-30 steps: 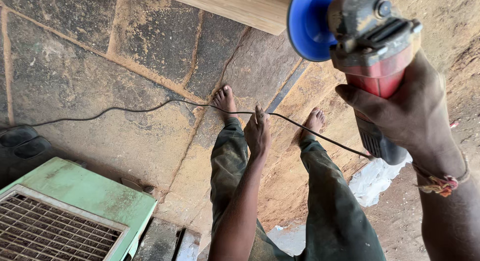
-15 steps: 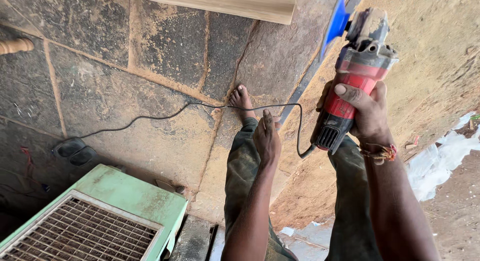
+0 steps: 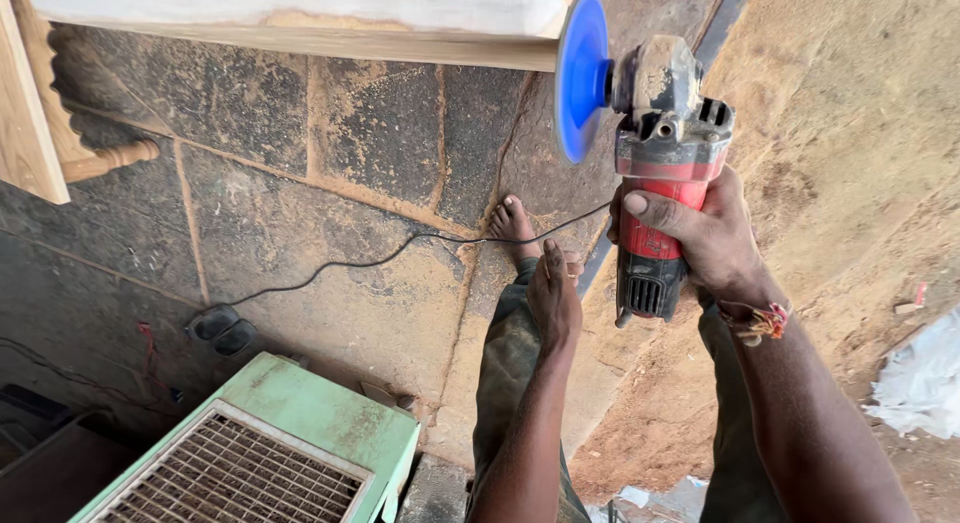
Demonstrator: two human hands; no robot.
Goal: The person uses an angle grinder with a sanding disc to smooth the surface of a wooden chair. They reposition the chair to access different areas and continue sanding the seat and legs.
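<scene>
While the right hand (image 3: pixel 705 238) grips the red angle grinder (image 3: pixel 665 173) upright, blue disc (image 3: pixel 583 78) beside the pale wooden plank (image 3: pixel 300 28), the left hand (image 3: pixel 553 298) hangs flat, fingers together, holding nothing.

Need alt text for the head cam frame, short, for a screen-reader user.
Seen from above, the person's right hand grips a red angle grinder with a blue disc beside the end of a pale wooden plank; the left hand hangs empty. A black cord trails across dusty stone slabs, past a bare foot and a green metal grille box.
</scene>
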